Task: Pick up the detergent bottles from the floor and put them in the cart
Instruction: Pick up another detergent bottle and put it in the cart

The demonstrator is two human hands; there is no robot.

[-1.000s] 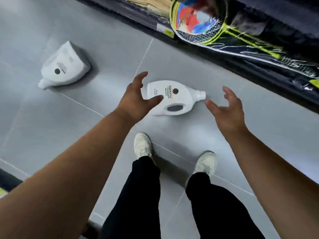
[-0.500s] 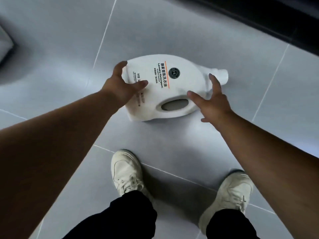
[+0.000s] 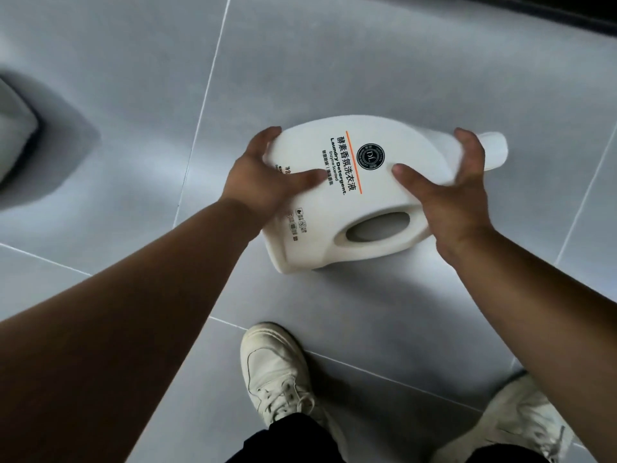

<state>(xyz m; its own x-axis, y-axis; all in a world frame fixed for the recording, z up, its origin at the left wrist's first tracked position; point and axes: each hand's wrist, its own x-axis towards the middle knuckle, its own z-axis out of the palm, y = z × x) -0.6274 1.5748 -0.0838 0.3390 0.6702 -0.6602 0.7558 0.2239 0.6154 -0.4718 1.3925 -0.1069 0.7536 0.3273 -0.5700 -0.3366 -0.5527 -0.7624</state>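
Detergent bottle [image 3: 367, 195]: smooth white plastic jug w/ oval handle hole, orange stripe & round black logo. It lies on its side on the glossy grey tile floor [image 3: 367, 61], cap end to the right. Left hand [image 3: 267, 182] grip clamped on the base end, thumb on the label. Right hand [image 3: 457, 198] grip clamped round the neck end. Second white bottle [image 3: 13, 128] at left edge, blurred, well apart. Cream lace-up shoes [image 3: 273, 372] & black trousers [image 3: 293, 439] below.

White detergent bottle [image 3: 370, 195], grey floor tiles [image 3: 367, 61].
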